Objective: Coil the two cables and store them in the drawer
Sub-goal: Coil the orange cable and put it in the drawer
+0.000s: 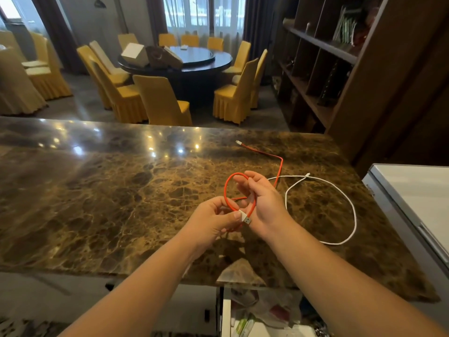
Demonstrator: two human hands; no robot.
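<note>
red cable (227,190) one loop in both hands, rest trailing

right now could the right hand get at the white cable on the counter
Probably yes, once free: the white cable lies bare just beside the right hand, nothing between them, but that hand is holding the red cable.

Tabletop (121,190): polished brown marble with pale veining, high gloss, mirrors the ceiling lights. Red cable (227,190): smooth rubbery jacket, slight sheen; white plastic plug (244,217) with a bare metal tip. White cable (349,205): smooth plastic jacket, matt. Chairs (160,103): yellow cloth covers, pleated skirts, matt. Shelving (323,47): dark wood, low sheen. Round table (194,59): dark, glossy top. Drawer (226,312): white smooth wall, crinkled clear plastic inside.
</note>
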